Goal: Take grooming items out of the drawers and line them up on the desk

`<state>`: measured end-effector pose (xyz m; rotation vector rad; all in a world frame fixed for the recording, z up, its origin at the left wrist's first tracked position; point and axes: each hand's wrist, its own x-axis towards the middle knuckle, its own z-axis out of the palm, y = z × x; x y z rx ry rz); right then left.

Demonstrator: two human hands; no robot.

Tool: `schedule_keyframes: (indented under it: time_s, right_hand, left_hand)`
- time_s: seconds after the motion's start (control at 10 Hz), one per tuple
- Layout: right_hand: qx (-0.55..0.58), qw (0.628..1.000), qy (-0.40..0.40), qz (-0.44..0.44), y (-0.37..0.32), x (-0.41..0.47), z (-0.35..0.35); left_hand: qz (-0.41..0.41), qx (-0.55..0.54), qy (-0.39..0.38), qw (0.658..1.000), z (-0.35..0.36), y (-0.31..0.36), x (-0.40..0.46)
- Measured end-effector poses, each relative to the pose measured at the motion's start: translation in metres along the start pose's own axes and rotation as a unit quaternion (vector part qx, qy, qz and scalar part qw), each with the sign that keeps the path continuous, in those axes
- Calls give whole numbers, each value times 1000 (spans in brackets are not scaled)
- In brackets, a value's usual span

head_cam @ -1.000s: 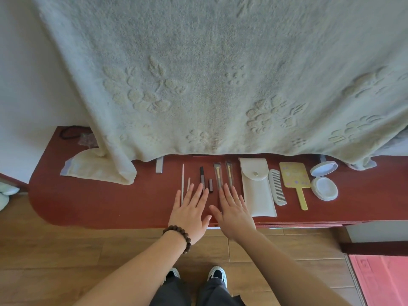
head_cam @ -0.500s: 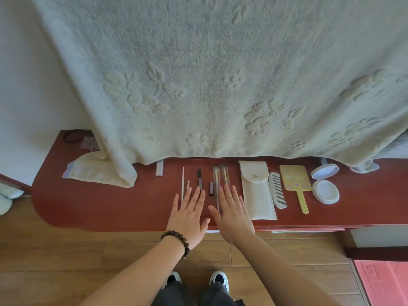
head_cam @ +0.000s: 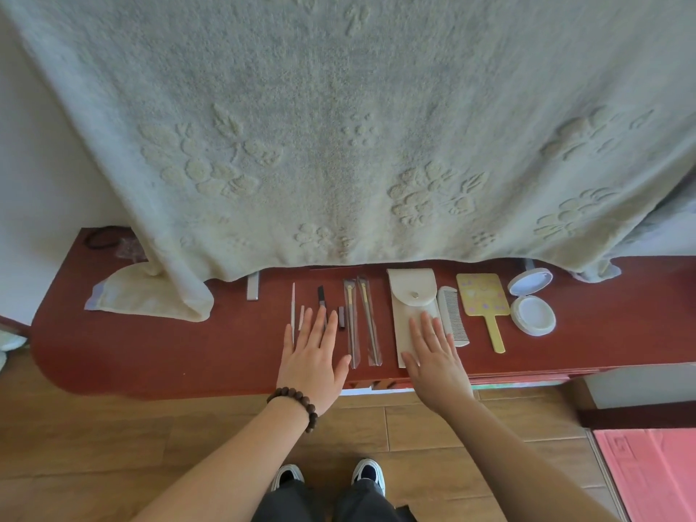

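Grooming items lie in a row on the red desk (head_cam: 150, 352): a thin white stick (head_cam: 293, 307), a dark pencil (head_cam: 321, 295), two sleeved brushes (head_cam: 361, 318), a cream snap pouch (head_cam: 412, 295), a white comb (head_cam: 452, 310), a yellow hand mirror (head_cam: 484, 301) and an open round compact (head_cam: 531, 307). My left hand (head_cam: 314, 363) lies flat, fingers apart, over the pencil's near end beside the white stick. Over the pouch's lower half, my right hand (head_cam: 437, 363) rests flat and holds nothing.
A large pale embossed towel (head_cam: 339, 126) hangs over the back of the desk, its corner (head_cam: 150, 299) folded on the left. A small metal bar (head_cam: 253, 290) lies near the towel's edge. Wooden floor and my shoes (head_cam: 327, 478) are below, with a pink mat (head_cam: 655, 480) at the right.
My right hand slid right, from beside my left hand over the brushes onto the pouch. The two brushes now show. My left hand stayed in place.
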<state>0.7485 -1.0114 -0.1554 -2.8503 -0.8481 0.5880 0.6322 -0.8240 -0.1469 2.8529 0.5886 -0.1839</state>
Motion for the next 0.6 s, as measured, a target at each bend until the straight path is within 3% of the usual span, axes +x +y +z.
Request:
schedule_keyframes:
  time_s: [0.4, 0.6]
  right_hand:
    - [20, 1000, -9, -16, -8, 0, -4]
    - [82, 995, 56, 9, 6, -11, -16]
  left_hand:
    - [-35, -4, -8, 999, -3, 11, -4]
    - [-66, -7, 33, 997, -4, 20, -7]
